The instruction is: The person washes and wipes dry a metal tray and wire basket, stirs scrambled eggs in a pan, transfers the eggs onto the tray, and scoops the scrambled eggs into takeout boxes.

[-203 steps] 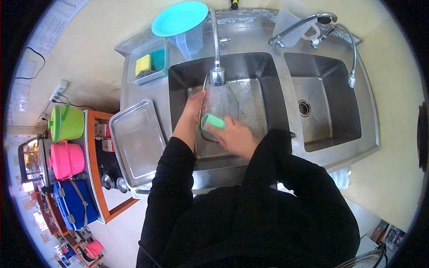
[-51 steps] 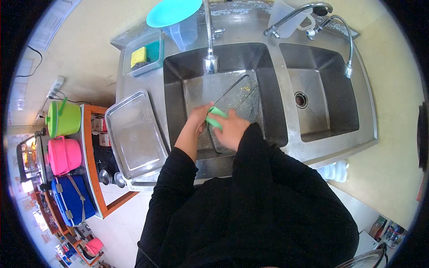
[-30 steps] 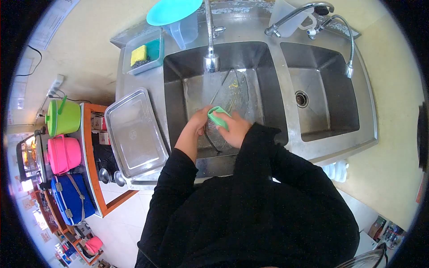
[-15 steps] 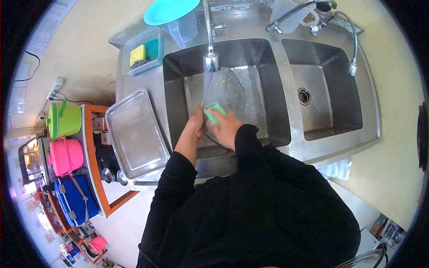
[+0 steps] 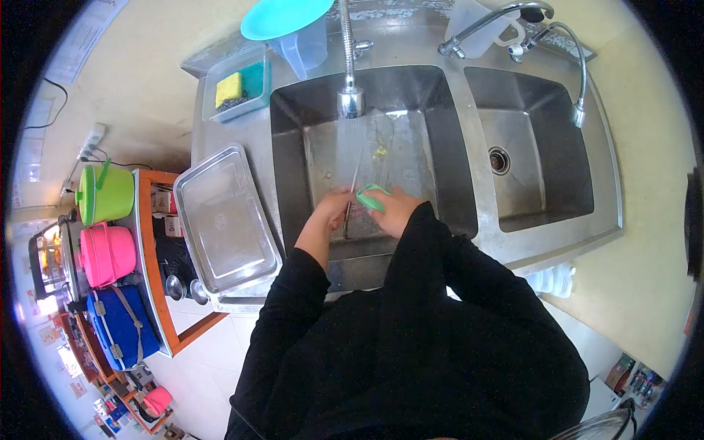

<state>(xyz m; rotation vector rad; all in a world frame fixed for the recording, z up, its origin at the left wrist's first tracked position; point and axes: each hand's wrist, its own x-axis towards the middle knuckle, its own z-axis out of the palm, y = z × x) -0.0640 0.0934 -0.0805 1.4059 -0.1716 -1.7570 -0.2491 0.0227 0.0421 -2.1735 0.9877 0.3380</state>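
In the larger sink basin, my left hand is closed on the near left edge of a wire mesh rack. The rack is steeply tilted and blurred by the running water, and a few yellow bits show on it. My right hand grips a green sponge close to the rack, just right of my left hand. Whether the sponge touches the mesh is hard to tell. Water pours from the flexible faucet above the rack.
A metal tray lies left of the basin. Behind it stand a plastic container with a yellow sponge, and a jug under a turquoise basin. The smaller sink and a second jug are at right.
The rack, earlier broad side up, has been turned and tilted several times and now shows more edge-on. Both hands keep their hold and have shifted slightly right since half a second ago.
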